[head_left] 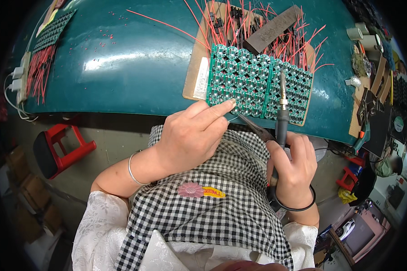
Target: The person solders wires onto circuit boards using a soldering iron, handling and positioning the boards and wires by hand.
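Note:
A green circuit-board panel (239, 81), crowded with small round units, lies by the near edge of the table. My left hand (196, 131) is closed at its lower left edge, fingertips against the panel. From those fingers pokes a short, thin pale wire (233, 119). In my right hand (294, 165) is a soldering iron (282, 118), its metal tip pointing away from me over the panel's right half. A dark pointed tool (256, 128), perhaps tweezers or pliers, also reaches from that hand toward the panel's lower edge; its grip is hidden.
Beneath the panel is a brown board (192, 86). Red and black wires fan out behind it, with a dark bar (273, 29) across them. Another panel (54, 30) and a power strip (23, 77) sit far left. Tools (366, 113) line the right edge; a red stool (72, 149) stands below left.

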The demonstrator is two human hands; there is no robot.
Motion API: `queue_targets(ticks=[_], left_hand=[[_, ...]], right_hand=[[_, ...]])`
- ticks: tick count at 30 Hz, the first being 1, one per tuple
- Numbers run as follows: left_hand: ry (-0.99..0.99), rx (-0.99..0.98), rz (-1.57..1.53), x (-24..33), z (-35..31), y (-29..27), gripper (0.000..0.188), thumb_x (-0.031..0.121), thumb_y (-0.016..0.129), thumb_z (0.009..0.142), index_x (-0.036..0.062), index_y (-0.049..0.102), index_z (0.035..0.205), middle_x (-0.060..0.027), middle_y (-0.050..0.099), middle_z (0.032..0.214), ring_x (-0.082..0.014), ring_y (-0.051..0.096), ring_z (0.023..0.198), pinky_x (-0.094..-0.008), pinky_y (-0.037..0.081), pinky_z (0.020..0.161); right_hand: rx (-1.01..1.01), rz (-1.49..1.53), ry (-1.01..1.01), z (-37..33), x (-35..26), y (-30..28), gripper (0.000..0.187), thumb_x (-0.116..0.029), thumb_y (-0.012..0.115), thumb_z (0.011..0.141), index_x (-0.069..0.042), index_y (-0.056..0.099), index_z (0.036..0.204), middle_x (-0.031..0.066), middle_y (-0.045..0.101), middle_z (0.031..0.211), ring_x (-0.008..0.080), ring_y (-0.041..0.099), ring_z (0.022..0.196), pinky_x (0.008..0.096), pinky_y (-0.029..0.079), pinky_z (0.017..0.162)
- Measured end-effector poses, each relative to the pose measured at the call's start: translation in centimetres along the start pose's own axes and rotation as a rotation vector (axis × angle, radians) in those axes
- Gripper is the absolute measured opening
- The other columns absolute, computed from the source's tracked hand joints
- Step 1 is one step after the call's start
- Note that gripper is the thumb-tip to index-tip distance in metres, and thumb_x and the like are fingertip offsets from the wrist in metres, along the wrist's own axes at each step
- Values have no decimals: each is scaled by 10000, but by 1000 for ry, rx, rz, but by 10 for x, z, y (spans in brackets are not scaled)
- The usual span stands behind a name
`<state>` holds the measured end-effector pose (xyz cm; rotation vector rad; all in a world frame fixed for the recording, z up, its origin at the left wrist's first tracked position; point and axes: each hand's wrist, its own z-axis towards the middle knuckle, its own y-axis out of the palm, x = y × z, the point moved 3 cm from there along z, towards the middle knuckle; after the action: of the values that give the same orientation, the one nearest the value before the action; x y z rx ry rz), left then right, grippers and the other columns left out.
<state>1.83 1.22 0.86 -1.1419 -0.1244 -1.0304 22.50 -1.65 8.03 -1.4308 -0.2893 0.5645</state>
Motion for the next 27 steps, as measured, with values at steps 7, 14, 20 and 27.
queue_targets(ticks=[7,14,20,27], left_hand=[[12,2,-2,0,0,0,132,36,713,707,48,612,792,-92,711,1174,-182,585,697,-291,513,531],[7,-12,-2,0,3,1,134,41,714,702,49,616,793,-89,710,1179,-176,588,707,-289,516,533],[23,35,-45,-1,1,0,185,-20,775,689,20,620,782,-118,728,1160,-197,553,606,-296,467,498],[21,30,-39,0,2,0,193,-11,783,693,23,615,781,-118,726,1163,-198,552,604,-299,469,500]], right_hand=[[-6,-3,7,-1,-1,1,275,-96,664,720,-66,685,992,124,610,982,264,582,791,375,419,624],[-25,31,48,-4,-3,1,307,-95,668,705,-56,689,1009,132,614,980,276,594,815,374,433,645],[-8,35,57,-6,-5,2,313,-97,672,691,-53,698,1000,135,617,984,277,600,824,377,444,656],[1,40,69,-10,-6,6,316,-98,670,688,-49,704,998,136,616,986,282,603,838,383,452,669]])
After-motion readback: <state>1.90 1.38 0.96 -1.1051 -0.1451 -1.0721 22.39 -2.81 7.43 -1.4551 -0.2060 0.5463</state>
